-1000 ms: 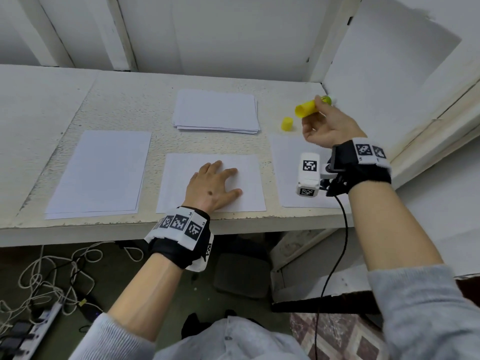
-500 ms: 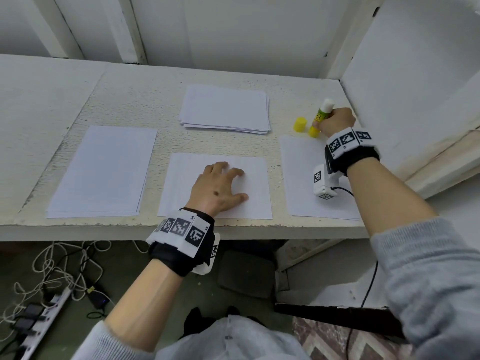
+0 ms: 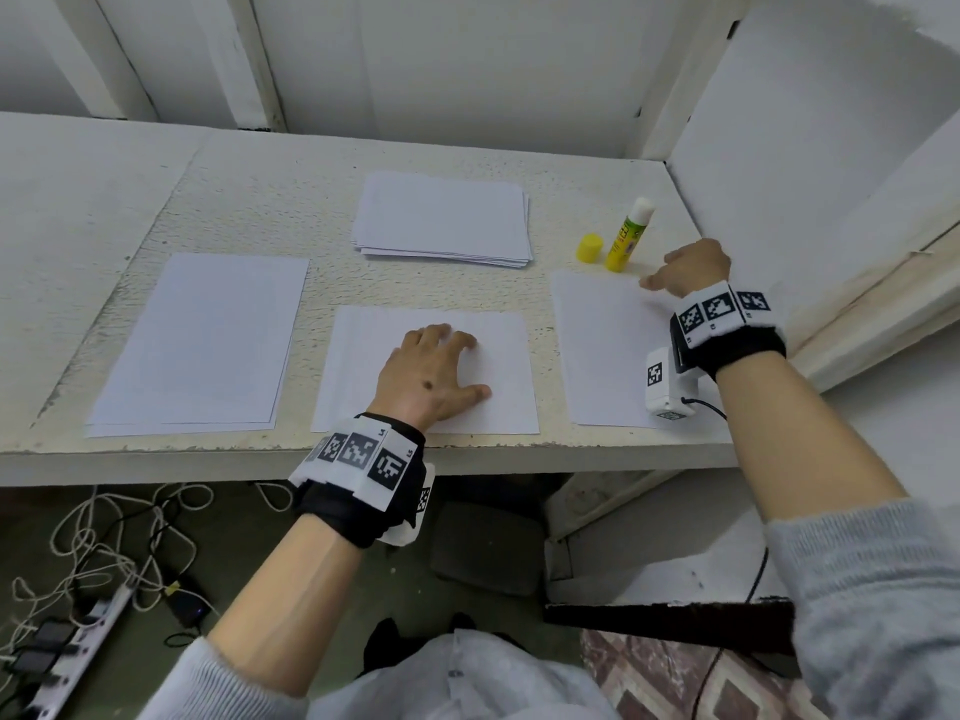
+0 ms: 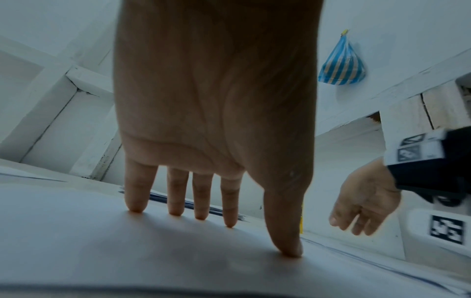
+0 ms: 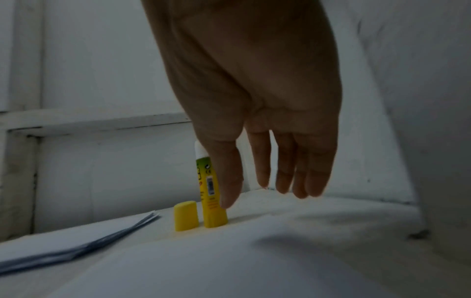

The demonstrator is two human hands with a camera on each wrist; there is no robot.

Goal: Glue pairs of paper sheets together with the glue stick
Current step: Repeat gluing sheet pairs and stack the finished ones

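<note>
The yellow-green glue stick [image 3: 627,236] [image 5: 209,187] stands upright and uncapped on the table, its yellow cap [image 3: 589,248] [image 5: 186,215] just left of it. My right hand [image 3: 688,267] [image 5: 270,187] hovers open just right of the stick, over the far corner of the right sheet [image 3: 605,350], holding nothing. My left hand [image 3: 434,371] [image 4: 216,219] presses flat with spread fingers on the middle sheet [image 3: 498,387]. A paper stack [image 3: 441,218] lies at the back, and a left pile of sheets [image 3: 202,345] near the front edge.
The white table [image 3: 270,200] ends in a front edge near my wrists; a white wall panel [image 3: 810,148] closes off the right side. Cables and a power strip [image 3: 62,662] lie on the floor below. A blue striped bag [image 4: 341,62] hangs on the wall.
My right hand carried the glue stick down, stood it upright beside the cap, let go and drew back toward the right sheet. The left hand stayed on the middle sheet.
</note>
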